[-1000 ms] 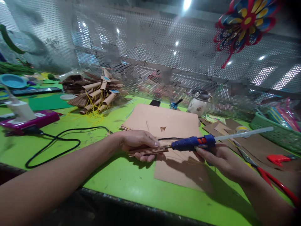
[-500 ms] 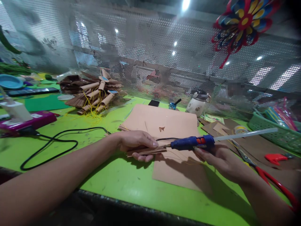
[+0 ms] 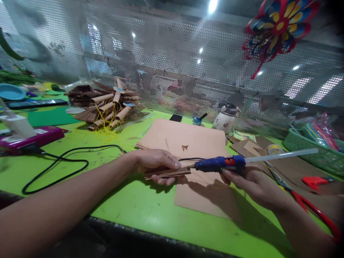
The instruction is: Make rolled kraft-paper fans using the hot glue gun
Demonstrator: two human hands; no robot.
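My left hand (image 3: 158,165) is closed around a stack of folded brown paper (image 3: 172,173), thumb on top and fingers beneath. In my right hand (image 3: 247,181) is a blue glue gun (image 3: 219,163) with a long clear glue stick (image 3: 282,155) jutting from its back end. The gun's nozzle points left and meets the right end of the folded paper near my thumb; whether it actually touches is too small to tell. Below both hands lie sheets of light brown paper (image 3: 199,136), with a small brown scrap (image 3: 185,147) on top.
Brown paper bundles with yellow strings (image 3: 115,105) are piled at back left. A purple power strip (image 3: 51,135) feeds a black cord (image 3: 87,161). Red-handled scissors (image 3: 317,211), a red cutter (image 3: 317,181) and a green basket (image 3: 309,152) lie right. A white jug (image 3: 225,118) stands behind.
Both hands, the folded paper and the glue gun hold almost the same place. The glue stick's far end sits very slightly lower.
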